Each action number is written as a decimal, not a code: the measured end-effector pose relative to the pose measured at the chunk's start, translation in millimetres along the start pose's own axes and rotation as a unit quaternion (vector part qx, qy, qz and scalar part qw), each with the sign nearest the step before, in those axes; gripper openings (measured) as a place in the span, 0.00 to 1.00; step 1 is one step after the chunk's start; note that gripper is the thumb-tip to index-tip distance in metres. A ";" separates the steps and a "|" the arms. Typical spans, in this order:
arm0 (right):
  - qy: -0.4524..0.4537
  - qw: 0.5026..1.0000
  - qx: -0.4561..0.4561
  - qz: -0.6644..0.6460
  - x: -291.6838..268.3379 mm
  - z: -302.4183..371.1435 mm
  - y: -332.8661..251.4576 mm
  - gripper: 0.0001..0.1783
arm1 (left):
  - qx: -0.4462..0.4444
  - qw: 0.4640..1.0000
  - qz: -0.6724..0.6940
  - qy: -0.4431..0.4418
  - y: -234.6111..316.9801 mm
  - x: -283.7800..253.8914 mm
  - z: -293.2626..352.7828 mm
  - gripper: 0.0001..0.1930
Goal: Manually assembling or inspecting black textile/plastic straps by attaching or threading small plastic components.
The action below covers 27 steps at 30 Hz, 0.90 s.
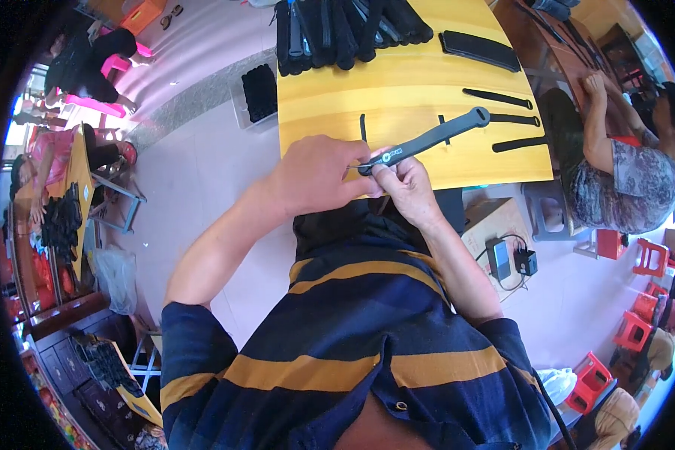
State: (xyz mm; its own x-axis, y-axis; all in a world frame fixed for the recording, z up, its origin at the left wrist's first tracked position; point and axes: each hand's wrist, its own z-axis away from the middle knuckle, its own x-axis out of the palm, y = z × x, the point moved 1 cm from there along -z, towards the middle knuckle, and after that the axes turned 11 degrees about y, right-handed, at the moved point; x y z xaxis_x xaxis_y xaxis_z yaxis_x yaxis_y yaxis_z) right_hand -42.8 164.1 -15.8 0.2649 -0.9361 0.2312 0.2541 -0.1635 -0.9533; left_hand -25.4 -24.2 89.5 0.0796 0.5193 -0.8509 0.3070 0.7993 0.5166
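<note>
Over the near edge of the yellow table (330,97), my right hand (412,196) pinches one end of a dark strap (441,136). The strap slants up to the right and has a rounded end with a hole; a small pale print marks it near my fingers. My left hand (313,174) is closed at that same gripped end. A thin shiny sliver shows by its fingertips, too small to name. Slim black straps (519,142) with looped ends lie on the table to the right, and two short black strips (363,129) lie just beyond my hands.
A large heap of black straps (345,30) covers the table's far side, beside a flat black bundle (480,51). A tray of black pieces (259,93) stands left of the table. A cardboard box (495,225) sits at the near right, and a seated person (626,180) works beyond it.
</note>
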 end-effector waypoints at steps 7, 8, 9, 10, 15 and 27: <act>-0.047 0.999 0.001 -0.001 -2.0 5.8 -12.7 0.10 | -0.007 0.992 0.124 -0.006 -28.4 7.2 -3.1 0.14; -0.057 0.998 0.004 -0.005 -1.5 5.8 -13.7 0.10 | 0.013 0.985 0.171 0.002 -31.8 8.5 -3.2 0.13; -0.057 0.998 0.004 -0.005 -0.7 6.0 -15.0 0.10 | 0.013 0.985 0.171 0.003 -34.3 9.4 -2.6 0.13; -0.055 0.998 0.009 -0.002 -0.2 6.7 -15.7 0.10 | 0.025 0.985 0.169 -0.003 -32.3 7.6 -3.6 0.12; -0.057 0.998 0.025 0.011 0.1 7.2 -12.3 0.10 | 0.084 0.993 0.078 -0.012 -26.0 6.2 -3.1 0.10; -0.045 0.995 -0.017 0.090 4.5 9.3 -17.5 0.08 | 0.078 0.994 -0.064 0.037 -6.8 13.2 2.3 0.08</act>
State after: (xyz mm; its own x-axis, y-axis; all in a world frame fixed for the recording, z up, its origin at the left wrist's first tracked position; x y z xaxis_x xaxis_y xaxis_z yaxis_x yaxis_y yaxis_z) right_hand -37.4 165.6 3.7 0.3857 -0.9198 0.0718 0.1636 -0.0084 -0.9865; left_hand -24.3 -23.4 74.5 -0.0372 0.4417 -0.8964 0.4546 0.8063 0.3784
